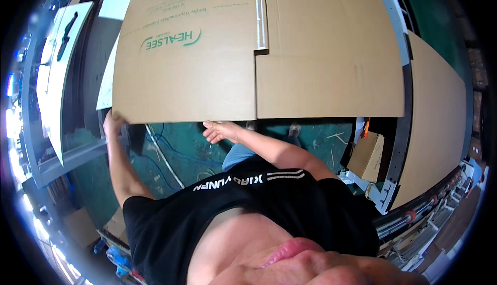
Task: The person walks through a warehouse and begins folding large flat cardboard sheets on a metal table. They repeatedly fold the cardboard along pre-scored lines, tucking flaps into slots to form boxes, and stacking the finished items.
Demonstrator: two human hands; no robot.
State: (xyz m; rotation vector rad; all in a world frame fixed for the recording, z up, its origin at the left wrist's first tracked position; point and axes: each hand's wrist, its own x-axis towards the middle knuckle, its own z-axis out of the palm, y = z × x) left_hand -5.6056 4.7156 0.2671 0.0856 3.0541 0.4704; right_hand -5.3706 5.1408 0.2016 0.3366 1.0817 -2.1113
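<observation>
A large flat brown cardboard sheet (186,85) with green print spreads out in front of me, its near edge level with my hands. At its near left corner my left hand (114,123) is closed on the board, with some fingers hidden behind the corner. Just below the near edge, left of the middle, my right hand (221,132) is held with its fingers pointing left and apart. Its thumb side is at the edge; whether it touches the board I cannot tell. A slot and a seam divide the printed panel from a plain cardboard panel (331,85) on the right.
Right of the panels runs a dark metal frame (401,155), with another cardboard sheet (437,114) beyond it. A small cardboard piece (366,155) sits beneath, near the frame. Hoses (165,161) lie on the green floor (202,155). A white panel (54,78) stands at the left.
</observation>
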